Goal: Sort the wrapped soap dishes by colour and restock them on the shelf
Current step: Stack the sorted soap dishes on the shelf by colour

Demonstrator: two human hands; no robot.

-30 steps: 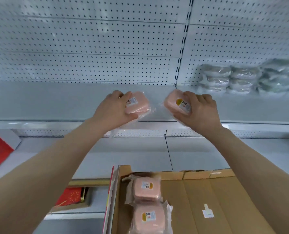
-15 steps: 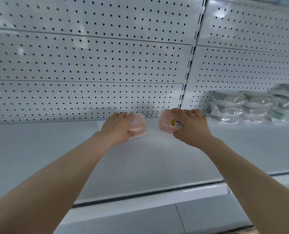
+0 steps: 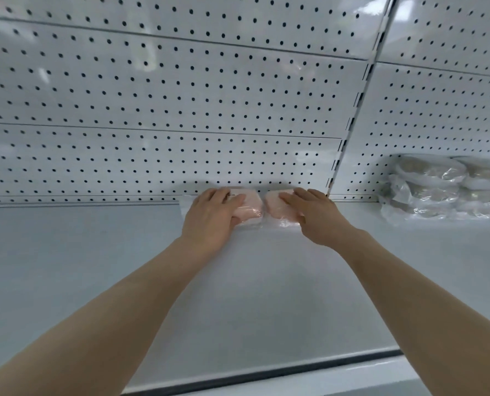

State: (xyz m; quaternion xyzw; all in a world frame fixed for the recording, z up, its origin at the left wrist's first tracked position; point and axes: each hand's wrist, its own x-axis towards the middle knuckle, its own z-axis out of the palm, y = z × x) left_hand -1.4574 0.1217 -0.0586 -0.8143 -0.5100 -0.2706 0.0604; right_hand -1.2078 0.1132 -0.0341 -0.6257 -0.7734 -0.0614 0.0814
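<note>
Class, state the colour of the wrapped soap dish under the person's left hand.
The soap dish is pale pink; the head view shows it.

Two pink wrapped soap dishes, paired
Left pink dish (image 3: 251,207) and right pink dish (image 3: 274,210) lie flat, side by side, mid-frame, at shelf (image 3: 95,267) back.

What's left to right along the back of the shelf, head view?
left hand → left pink dish → right pink dish → right hand → grey dishes. Each hand lies on its own pink dish.
</note>
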